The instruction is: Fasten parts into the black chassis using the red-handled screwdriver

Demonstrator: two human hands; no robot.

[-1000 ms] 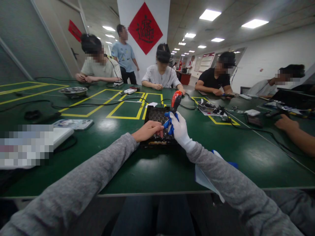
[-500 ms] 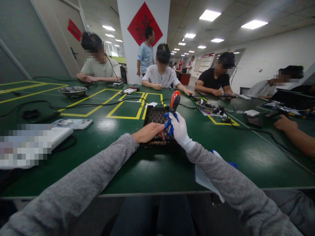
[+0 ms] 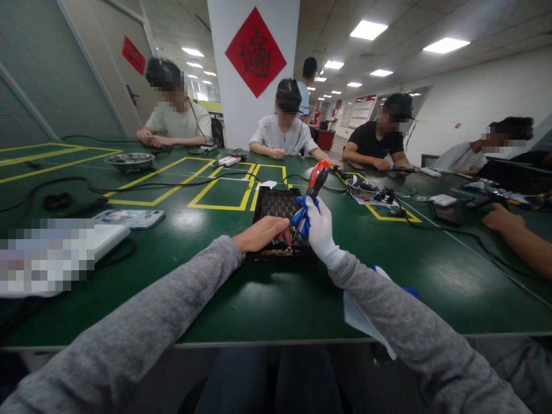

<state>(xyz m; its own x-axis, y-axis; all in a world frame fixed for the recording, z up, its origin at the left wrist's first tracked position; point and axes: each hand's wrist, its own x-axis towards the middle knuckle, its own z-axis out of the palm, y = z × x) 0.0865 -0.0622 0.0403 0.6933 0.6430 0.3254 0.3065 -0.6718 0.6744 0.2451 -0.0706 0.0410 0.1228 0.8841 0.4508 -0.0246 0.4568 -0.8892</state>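
Glossy green yellow-taped counter [image 3: 207, 305], white pillar [image 3: 218, 75] far; gloved right hand [image 3: 321, 230] grips red-black screwdriver [image 3: 318, 178], bare left hand [image 3: 262, 232] nearly flat, grip unclear.

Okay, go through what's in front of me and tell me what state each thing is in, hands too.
Right hand: gloved, closed around the screwdriver
Screwdriver: held tilted, handle up
Left hand: bare, over the black tray; fingertips partly hidden
Black tray: flat on the table, inner side up
Metal bowl: upright
Ceiling light: on
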